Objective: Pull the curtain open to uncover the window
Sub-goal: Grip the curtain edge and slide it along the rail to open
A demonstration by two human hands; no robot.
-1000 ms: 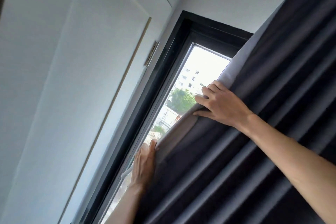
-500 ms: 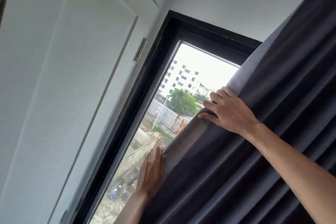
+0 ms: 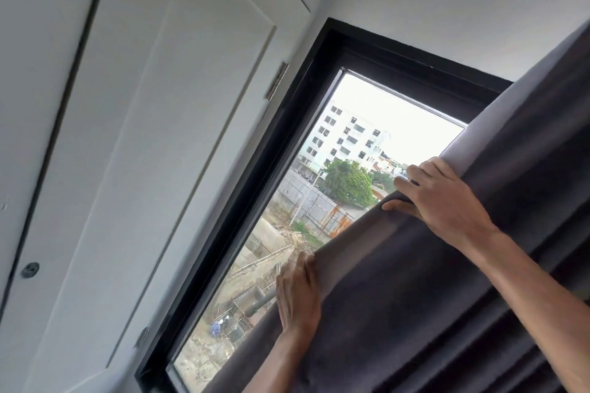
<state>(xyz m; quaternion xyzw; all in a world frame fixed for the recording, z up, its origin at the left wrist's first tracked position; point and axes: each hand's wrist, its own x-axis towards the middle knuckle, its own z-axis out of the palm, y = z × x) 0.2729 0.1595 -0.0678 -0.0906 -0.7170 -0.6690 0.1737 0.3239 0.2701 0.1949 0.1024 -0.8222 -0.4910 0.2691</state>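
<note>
— Where's the curtain [image 3: 447,281] sitting right now?

— It's hanging over the right part of the window [image 3: 319,207], its leading edge running slantwise across the glass. The right hand [image 3: 447,201] is clamping that edge up high, fingers curled round the hem; the left hand [image 3: 298,293] is lying flat along the edge lower down, fingers wrapping the fold.

— Any advice?

— I'd say both hands should be drawing sideways together, so the fabric is gathering evenly rather than dragging at the top.
</note>
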